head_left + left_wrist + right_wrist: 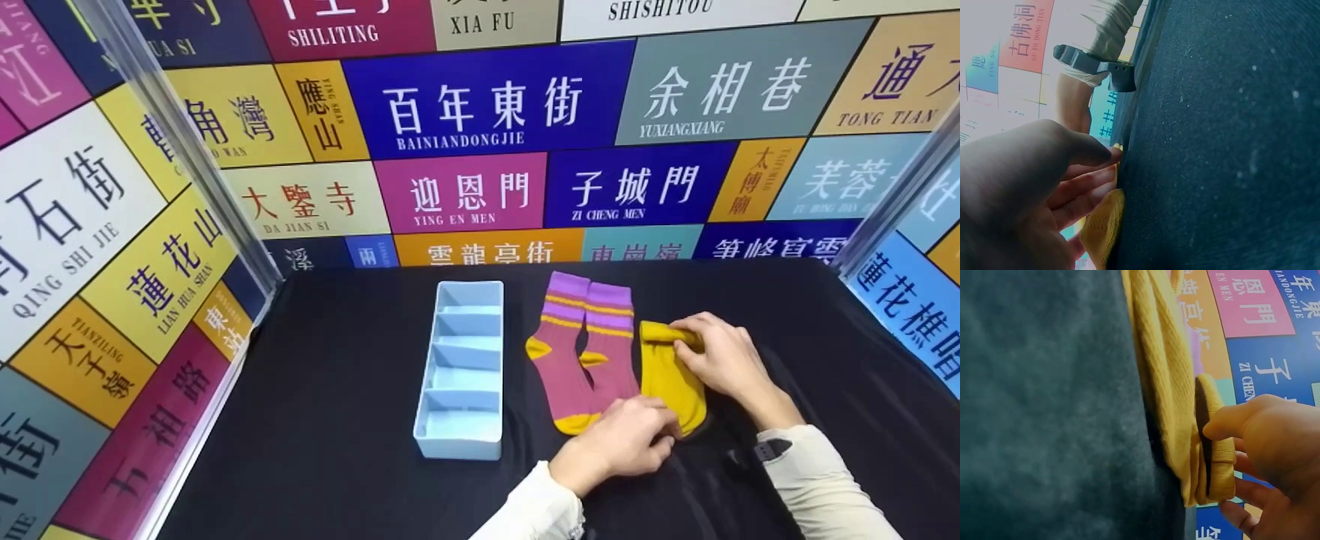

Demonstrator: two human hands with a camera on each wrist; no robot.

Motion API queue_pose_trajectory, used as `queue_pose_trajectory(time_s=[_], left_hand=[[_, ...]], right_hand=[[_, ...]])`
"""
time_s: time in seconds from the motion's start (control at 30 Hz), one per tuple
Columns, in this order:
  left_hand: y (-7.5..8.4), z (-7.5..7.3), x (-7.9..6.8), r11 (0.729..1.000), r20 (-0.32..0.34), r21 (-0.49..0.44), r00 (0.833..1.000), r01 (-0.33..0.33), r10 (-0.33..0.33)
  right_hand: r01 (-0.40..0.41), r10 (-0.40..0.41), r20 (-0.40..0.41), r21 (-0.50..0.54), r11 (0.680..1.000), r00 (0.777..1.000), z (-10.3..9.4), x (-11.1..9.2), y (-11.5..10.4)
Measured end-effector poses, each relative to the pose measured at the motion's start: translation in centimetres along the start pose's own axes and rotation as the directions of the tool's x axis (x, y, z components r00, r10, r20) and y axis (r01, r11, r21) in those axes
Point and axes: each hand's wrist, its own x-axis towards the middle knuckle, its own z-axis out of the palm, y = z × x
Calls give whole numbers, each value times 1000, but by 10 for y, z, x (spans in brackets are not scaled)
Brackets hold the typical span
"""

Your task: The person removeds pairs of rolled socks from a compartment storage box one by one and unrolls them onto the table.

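A yellow pair of socks [671,375] lies on the black cloth, its cuff turned over at the far end. My right hand [727,356] pinches that cuff; in the right wrist view the thumb [1224,424] sits at the opening of the folded band, with fingers on its outer side. Over the near end, my left hand [619,442] rests on the yellow fabric. The left wrist view shows its fingers [1081,199] fairly straight beside the sock edge [1103,228]. Two pink-and-purple striped socks [611,352] with yellow heels lie flat just left of the yellow ones.
A light blue divided box [461,448] with several compartments stands left of the striped socks. Black cloth [322,420] covers the table. Panels printed with coloured signs [487,97] rise at the back and both sides, with clear corner posts [195,142].
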Motion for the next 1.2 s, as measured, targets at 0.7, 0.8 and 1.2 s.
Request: queue_pose_trajectory(time_s=[0.7,0.8,1.2], left_hand=[[-3,1,0,999,20,-40,1000,20,-19],[-2,1,0,999,12,-29,1000,21,-20],[-2,2,0,999,21,-43,999,31,-30]], right_hand=[[11,-10,-116,7,1000,993,7,14,7],[5,-6,-91,-9,1000,996,6,14,8],[-71,72,15,-23,997,997,8,16,14]])
